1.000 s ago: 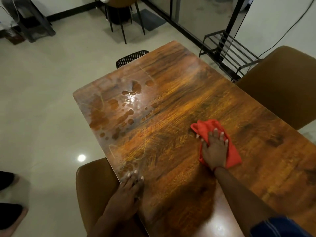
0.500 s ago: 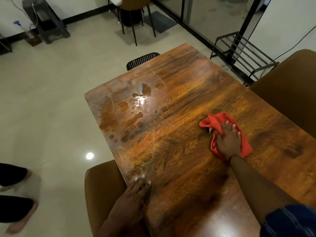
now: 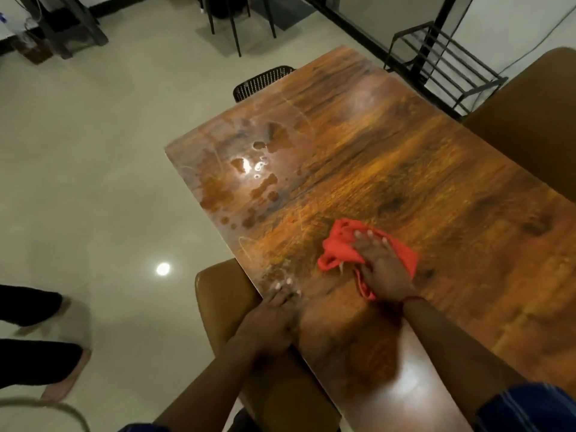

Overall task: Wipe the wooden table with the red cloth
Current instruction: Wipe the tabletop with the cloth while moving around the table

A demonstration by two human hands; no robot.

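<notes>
Two grips on my wooden bench, right grip pressing flat-fingered on the red cloth, left grip resting fingers straight at the edge, wet patches beyond

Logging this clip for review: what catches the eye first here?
The red cloth, bright against the dark wooden table, lies pressed under the right hand on the table's left half. Beyond it, toward the far left corner, wet patches glint under a light. The left hand rests flat on the near left edge.
</notes>
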